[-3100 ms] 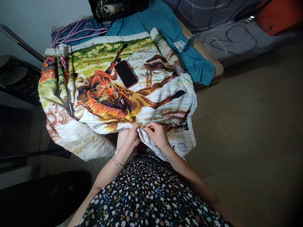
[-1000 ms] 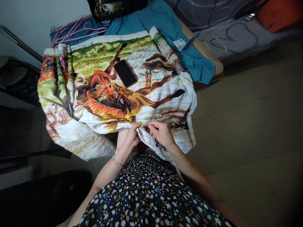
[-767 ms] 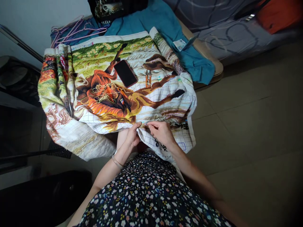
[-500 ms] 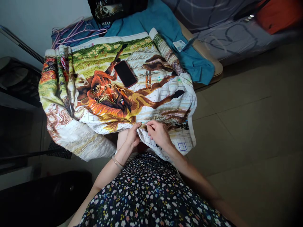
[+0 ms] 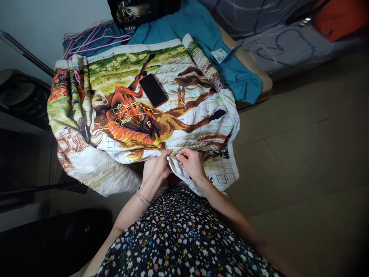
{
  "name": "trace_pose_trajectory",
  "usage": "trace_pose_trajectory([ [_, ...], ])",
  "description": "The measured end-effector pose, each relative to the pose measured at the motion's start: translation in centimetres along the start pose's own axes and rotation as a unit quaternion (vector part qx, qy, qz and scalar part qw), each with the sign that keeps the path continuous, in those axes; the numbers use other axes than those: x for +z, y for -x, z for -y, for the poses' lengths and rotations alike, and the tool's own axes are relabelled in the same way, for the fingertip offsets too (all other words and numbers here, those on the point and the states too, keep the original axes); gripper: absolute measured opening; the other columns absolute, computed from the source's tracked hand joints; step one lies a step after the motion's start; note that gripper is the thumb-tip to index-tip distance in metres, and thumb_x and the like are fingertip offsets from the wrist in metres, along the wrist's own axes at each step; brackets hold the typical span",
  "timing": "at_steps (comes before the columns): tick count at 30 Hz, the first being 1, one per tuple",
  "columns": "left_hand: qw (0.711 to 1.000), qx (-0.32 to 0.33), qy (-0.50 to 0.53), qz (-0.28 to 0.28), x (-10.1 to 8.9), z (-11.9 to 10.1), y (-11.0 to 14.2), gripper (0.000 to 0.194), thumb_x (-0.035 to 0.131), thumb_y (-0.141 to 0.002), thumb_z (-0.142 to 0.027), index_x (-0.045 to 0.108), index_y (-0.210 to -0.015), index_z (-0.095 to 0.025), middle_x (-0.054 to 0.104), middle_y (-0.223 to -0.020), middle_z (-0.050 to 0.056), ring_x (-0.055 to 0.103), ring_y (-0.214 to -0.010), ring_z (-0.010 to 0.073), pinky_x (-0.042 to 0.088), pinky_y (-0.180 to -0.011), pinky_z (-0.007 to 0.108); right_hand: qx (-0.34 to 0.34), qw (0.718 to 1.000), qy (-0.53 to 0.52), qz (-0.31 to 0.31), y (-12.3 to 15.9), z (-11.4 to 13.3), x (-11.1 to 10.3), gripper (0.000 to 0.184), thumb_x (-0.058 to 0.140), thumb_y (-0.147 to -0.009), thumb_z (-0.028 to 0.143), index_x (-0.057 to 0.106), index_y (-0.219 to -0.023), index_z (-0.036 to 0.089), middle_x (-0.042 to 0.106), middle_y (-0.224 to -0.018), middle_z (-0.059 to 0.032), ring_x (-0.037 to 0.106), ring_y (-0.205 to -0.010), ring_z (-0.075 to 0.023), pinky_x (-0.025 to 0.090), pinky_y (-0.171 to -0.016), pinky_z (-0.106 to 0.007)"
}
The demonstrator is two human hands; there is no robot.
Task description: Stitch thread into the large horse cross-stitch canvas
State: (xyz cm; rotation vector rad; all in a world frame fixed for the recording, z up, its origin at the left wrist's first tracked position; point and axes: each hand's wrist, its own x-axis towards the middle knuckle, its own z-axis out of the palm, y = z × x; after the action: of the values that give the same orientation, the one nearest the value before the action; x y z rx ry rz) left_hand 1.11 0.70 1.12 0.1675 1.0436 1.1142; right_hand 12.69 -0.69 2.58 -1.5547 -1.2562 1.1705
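A large cross-stitch cloth [image 5: 173,132] with horses and a printed grid spreads over my lap and the bed. My left hand [image 5: 162,165] is closed on its near edge, thumb on top and the other fingers underneath. Just to the right, my right hand [image 5: 191,163] pinches thumb and forefinger together at the cloth's surface; what they hold is too small to make out. Loose yellow thread [image 5: 129,113] lies tangled on the horse's head. Beyond my hands, orange-handled thread snips [image 5: 181,98] and a dark phone [image 5: 153,90] rest on the cloth.
Rolled parts of the cloth lie at left and at the far right [image 5: 201,57]. Behind are pink hangers [image 5: 99,40], a teal sheet [image 5: 190,19] and a black bag [image 5: 144,11]. Tiled floor [image 5: 294,146] shows at right, a dark seat [image 5: 57,238] at lower left.
My right hand has moved slightly left, its fingertips closer to my left thumb and to the cloth. The left hand keeps its hold at the same place.
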Motion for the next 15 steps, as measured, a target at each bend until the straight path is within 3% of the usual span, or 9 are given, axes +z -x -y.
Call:
trace_pose_trajectory([
  [5, 1.000, -0.009, 0.004, 0.022, 0.4, -0.2, 0.4, 0.025, 0.071, -0.060, -0.023, 0.061, -0.081, -0.015, 0.068, -0.074, 0.002, 0.066, -0.079, 0.0186, 0.047, -0.082, 0.030, 0.065, 0.995, -0.078, -0.017, 0.1, 0.3, 0.3, 0.018, 0.061, -0.071, 0.035, 0.061, -0.074, 0.017, 0.060, -0.055, -0.0010, 0.056, -0.047, -0.0142, 0.047, -0.045, -0.025],
  [8, 0.999, -0.006, 0.008, 0.034, 0.6, -0.2, 0.6, 0.027, 0.071, -0.060, -0.024, 0.062, -0.084, -0.015, 0.071, -0.080, 0.005, 0.067, -0.089, 0.0222, 0.048, -0.084, 0.032, 0.061, 0.993, -0.097, -0.022, -0.2, 0.9, 0.0, 0.023, 0.063, -0.071, 0.034, 0.058, -0.086, 0.017, 0.064, -0.062, -0.0007, 0.060, -0.050, -0.0149, 0.050, -0.047, -0.025],
  [11, 0.999, -0.005, 0.007, 0.038, 0.7, -0.3, 0.8, 0.026, 0.073, -0.060, -0.024, 0.063, -0.083, -0.015, 0.071, -0.081, 0.006, 0.068, -0.092, 0.0236, 0.048, -0.085, 0.032, 0.015, 0.999, -0.043, -0.007, -0.7, 1.6, -0.1, 0.020, 0.057, -0.079, 0.030, 0.056, -0.096, 0.018, 0.066, -0.067, -0.0004, 0.063, -0.053, -0.0148, 0.051, -0.051, -0.025],
  [15, 0.999, -0.014, 0.005, 0.052, 0.8, -0.4, 1.1, 0.030, 0.074, -0.058, -0.020, 0.064, -0.086, -0.016, 0.072, -0.079, 0.004, 0.068, -0.091, 0.0233, 0.048, -0.086, 0.032, -0.030, 0.997, 0.073, 0.018, -1.4, 2.3, -0.3, 0.007, 0.052, -0.084, 0.024, 0.055, -0.079, 0.020, 0.062, -0.061, 0.0008, 0.061, -0.049, -0.0126, 0.048, -0.052, -0.024],
])
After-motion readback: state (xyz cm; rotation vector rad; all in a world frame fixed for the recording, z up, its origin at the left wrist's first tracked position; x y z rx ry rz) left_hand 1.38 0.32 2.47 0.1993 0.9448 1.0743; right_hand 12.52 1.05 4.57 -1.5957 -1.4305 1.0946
